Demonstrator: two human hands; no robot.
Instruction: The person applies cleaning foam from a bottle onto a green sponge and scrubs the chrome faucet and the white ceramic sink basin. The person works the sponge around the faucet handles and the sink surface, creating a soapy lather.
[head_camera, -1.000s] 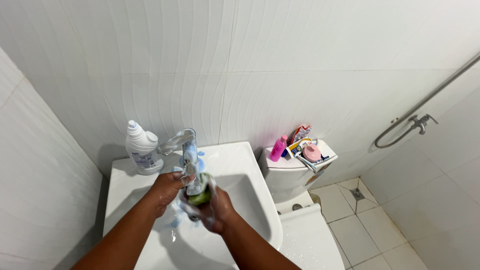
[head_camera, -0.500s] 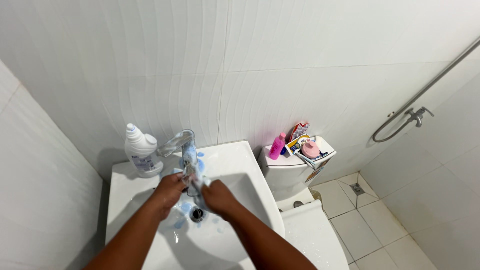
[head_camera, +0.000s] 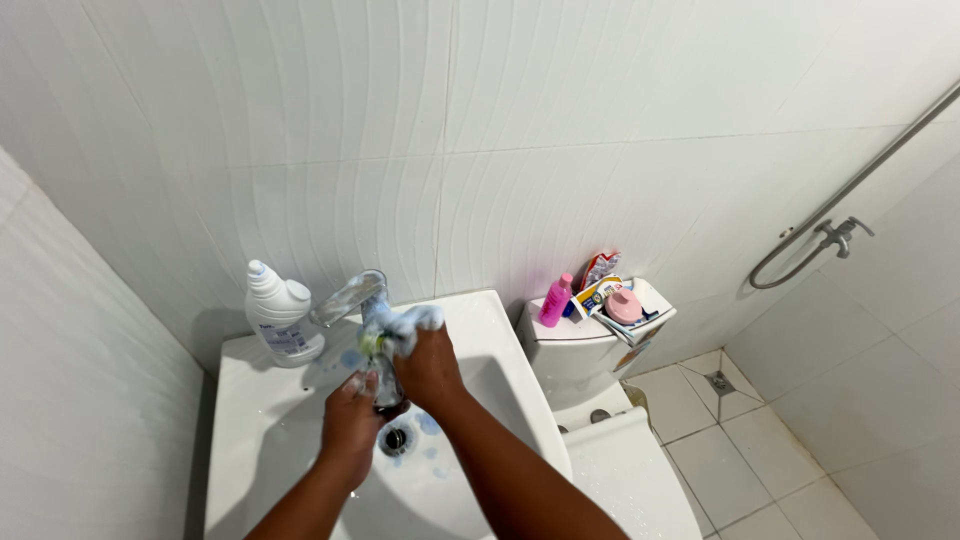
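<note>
Your left hand (head_camera: 350, 425) and right hand (head_camera: 428, 365) are together, both clamped on a wet cloth (head_camera: 395, 335) over the white sink (head_camera: 480, 330); a bottle (head_camera: 280, 312) stands at the sink's back left corner, with white tiled walls (head_camera: 560, 120) around.

White wall tiles (head_camera: 560, 110) with a faint wavy relief fill the upper half of the frame and run down the left edge. At lower centre stands a white washbasin (head_camera: 250, 420), with a white plastic bottle (head_camera: 280, 315) on its back left corner. Right of it, a white toilet cistern (head_camera: 580, 350) carries a pink bottle (head_camera: 553, 300) and small toiletries. At lower right lies a pale tiled floor (head_camera: 760, 460) with a small drain (head_camera: 719, 381). A metal pipe and tap (head_camera: 838, 232) cross the right wall. The light is even and soft.
</note>
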